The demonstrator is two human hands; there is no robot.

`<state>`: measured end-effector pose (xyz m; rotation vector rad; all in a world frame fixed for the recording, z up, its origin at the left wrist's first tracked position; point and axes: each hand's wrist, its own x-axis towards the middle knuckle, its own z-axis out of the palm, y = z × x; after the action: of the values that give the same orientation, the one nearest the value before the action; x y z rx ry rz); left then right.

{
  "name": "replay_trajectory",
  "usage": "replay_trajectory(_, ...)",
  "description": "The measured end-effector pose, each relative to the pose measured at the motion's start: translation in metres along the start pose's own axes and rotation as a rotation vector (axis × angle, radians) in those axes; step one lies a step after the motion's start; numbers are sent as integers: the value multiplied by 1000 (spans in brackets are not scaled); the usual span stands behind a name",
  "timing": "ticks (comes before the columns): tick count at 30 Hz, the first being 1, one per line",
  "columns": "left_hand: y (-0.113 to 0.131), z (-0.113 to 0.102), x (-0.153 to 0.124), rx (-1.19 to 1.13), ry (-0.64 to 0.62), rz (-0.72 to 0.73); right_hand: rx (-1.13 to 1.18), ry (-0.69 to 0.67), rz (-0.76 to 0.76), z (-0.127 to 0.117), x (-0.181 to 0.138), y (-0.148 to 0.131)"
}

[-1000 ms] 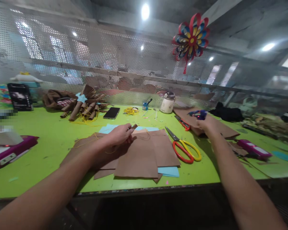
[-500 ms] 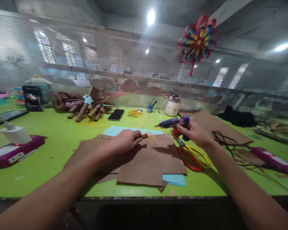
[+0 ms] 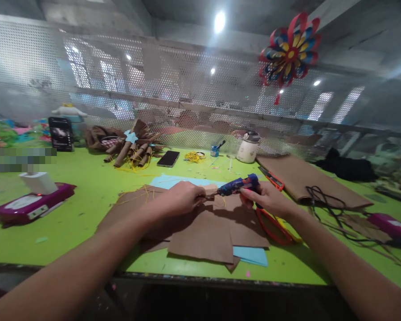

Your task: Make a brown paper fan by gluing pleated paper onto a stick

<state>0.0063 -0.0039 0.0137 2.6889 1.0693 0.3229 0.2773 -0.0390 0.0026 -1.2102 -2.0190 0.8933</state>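
Note:
My left hand is closed on a small rolled piece of brown paper, held just above a stack of brown paper sheets on the green table. My right hand grips a blue glue gun, whose nozzle points left and meets the end of the paper roll. The gun's black cord trails off to the right. Thin yellow string lies over the brown sheets by my left wrist.
Red-and-yellow scissors lie under my right wrist. A pile of brown paper rolls, a phone, a white jar and yellow string sit at the back. Magenta boxes rest at either side. Perforated mesh backs the table.
My right hand picked up the glue gun from the far right and brought it left to the paper roll. My left hand stayed closed on the roll.

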Motion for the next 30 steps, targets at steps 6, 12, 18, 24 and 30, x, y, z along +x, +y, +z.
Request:
replay_trajectory(6, 2, -2, 0, 45, -10, 20, -62, 53, 29, 5, 2, 7)
replay_trajectory(12, -1, 0, -2, 35, -6, 11, -132, 70, 23, 2, 1, 7)
replay_trajectory(18, -1, 0, -2, 54, 4, 1, -144, 55, 52, -1, 0, 4)
replay_trajectory(24, 5, -3, -3, 27, -19, -19, -111, 61, 41, 5, 0, 1)
replay_trajectory(30, -1, 0, 0, 34, -9, 4, -116, 96, 30, 9, 0, -1)
